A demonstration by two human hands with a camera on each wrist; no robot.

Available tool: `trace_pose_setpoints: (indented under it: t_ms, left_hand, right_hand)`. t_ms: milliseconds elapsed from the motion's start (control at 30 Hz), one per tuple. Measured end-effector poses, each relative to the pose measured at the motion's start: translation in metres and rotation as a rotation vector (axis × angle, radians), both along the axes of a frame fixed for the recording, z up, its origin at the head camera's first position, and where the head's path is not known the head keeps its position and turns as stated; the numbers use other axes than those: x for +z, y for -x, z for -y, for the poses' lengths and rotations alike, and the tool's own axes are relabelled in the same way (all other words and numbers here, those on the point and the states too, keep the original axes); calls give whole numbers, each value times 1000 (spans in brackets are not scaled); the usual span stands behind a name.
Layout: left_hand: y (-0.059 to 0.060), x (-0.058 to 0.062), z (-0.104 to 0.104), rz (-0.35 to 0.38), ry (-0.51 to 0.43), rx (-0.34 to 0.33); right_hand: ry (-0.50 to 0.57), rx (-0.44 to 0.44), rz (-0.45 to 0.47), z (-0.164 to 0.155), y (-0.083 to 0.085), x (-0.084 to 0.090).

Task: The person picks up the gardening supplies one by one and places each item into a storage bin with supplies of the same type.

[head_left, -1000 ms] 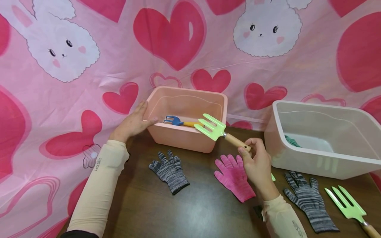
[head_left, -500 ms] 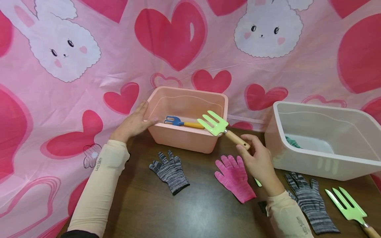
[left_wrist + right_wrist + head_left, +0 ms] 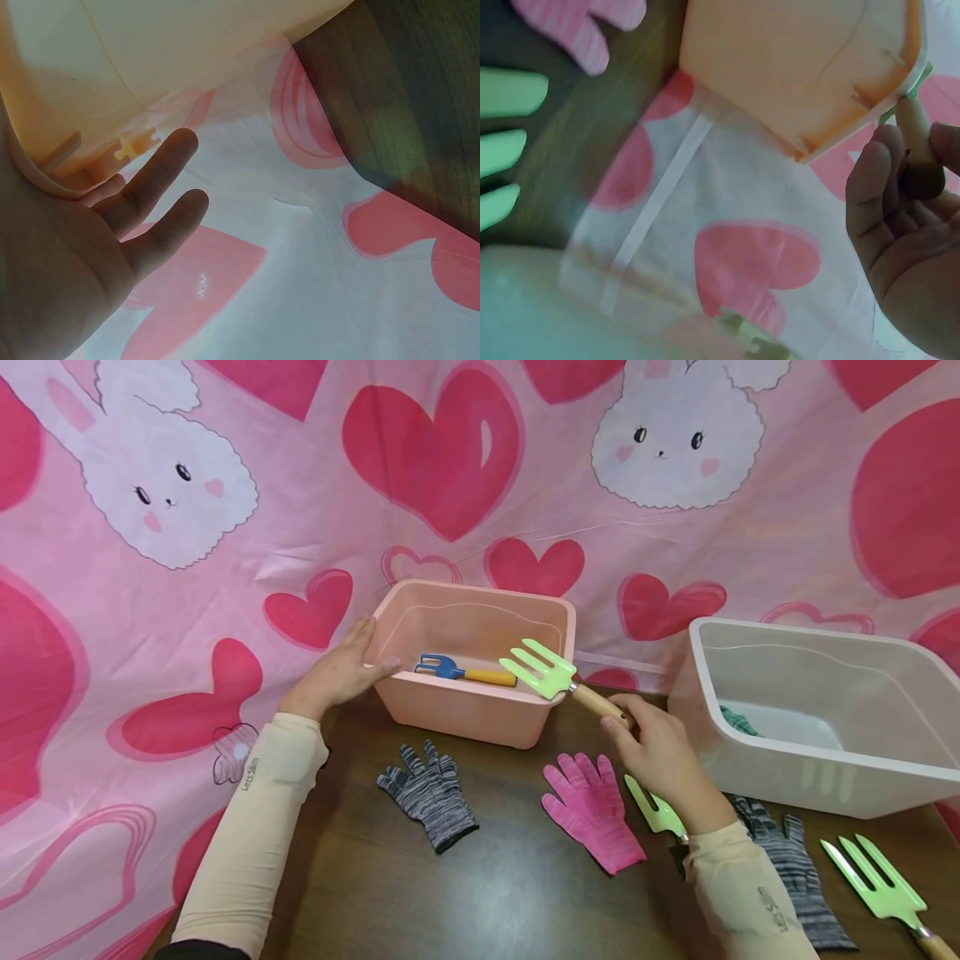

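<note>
My right hand (image 3: 667,764) pinches the wooden handle end of a light-green hand fork (image 3: 546,672). The fork's tines are over the front right corner of the pink bin (image 3: 465,717). In the right wrist view, the thumb and fingers of the right hand (image 3: 911,259) are around the handle (image 3: 921,142). My left hand (image 3: 326,677) rests on the bin's left front corner, thumb across the rim and fingers along the outer left side. The left wrist view shows those fingers (image 3: 161,176) mostly straight and spread. Inside the bin lies a blue hand fork (image 3: 446,667) with a yellow handle.
A white bin (image 3: 795,768) with a green item (image 3: 738,720) inside stands at right. On the brown table (image 3: 480,902) lie a grey glove (image 3: 431,797), a pink glove (image 3: 596,814), another grey glove (image 3: 810,885), partly covered by my forearm, and two green forks (image 3: 660,812), (image 3: 877,881).
My right hand has shifted slightly right, and the held fork's tines have moved right and up a little. More of the green fork beside the pink glove shows. The left hand stays put.
</note>
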State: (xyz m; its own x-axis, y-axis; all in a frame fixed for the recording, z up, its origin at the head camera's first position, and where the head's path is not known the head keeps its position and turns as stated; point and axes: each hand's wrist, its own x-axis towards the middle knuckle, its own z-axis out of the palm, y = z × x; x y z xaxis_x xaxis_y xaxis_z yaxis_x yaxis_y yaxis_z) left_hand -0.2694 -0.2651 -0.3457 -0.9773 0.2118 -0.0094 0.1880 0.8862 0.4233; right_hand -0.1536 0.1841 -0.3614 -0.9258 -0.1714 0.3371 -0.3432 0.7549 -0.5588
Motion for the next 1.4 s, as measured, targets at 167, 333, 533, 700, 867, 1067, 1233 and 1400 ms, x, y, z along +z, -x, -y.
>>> trace_pose_setpoints:
  t_ms: [167,333,533,700,867,1067,1233,1400]
  left_hand:
    - [0,0,1,2,1,4]
    - [0,-1,1,-5,5,2]
    - [0,-1,3,-14,4,-3]
    - [-1,-2,3,-22,-4,-3]
    - [0,-2,3,-24,-14,-3]
    - [0,-1,2,-20,-11,-10]
    - [0,-1,2,-24,-12,-6]
    - [-1,-1,2,-27,-16,-6]
  right_hand:
    - [-23,30,-34,-4,8,-1]
    - [-31,56,-42,-7,16,-3]
    - [-73,104,-73,-14,30,0]
    - [-107,127,-113,-15,38,3]
    - [-126,100,-107,-14,40,5]
    - [-132,92,-82,-11,45,9]
    - [-134,104,-70,-7,51,14]
    - [-139,123,-58,-3,56,17]
